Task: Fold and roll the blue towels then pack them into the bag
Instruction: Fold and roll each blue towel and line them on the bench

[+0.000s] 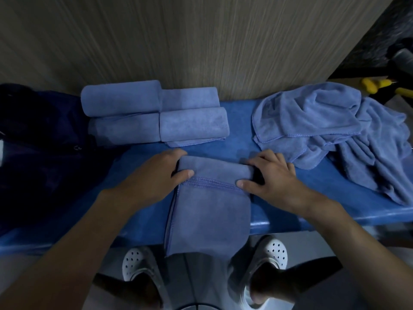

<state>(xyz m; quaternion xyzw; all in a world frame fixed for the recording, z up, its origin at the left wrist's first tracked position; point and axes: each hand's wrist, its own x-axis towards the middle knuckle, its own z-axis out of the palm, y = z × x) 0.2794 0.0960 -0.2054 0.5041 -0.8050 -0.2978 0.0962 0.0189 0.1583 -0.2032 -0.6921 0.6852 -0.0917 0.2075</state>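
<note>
A folded blue towel (pixel 210 211) lies lengthwise on the blue table (pixel 241 121), its near end hanging over the front edge. Its far end is turned into a short roll (pixel 214 170). My left hand (pixel 156 173) grips the roll's left end, thumb on top near the stitched hem. My right hand (pixel 271 175) grips the right end, thumb on the hem as well. Several rolled blue towels (pixel 154 113) lie stacked at the back left. A loose heap of unfolded blue towels (pixel 330 128) covers the table's right side. A dark bag (pixel 42 148) sits at the left.
A wood-grain wall (pixel 201 41) stands right behind the table. Yellow-handled tools (pixel 375 85) lie on a surface at the far right. My feet in white perforated clogs (pixel 271 251) show below the table's front edge.
</note>
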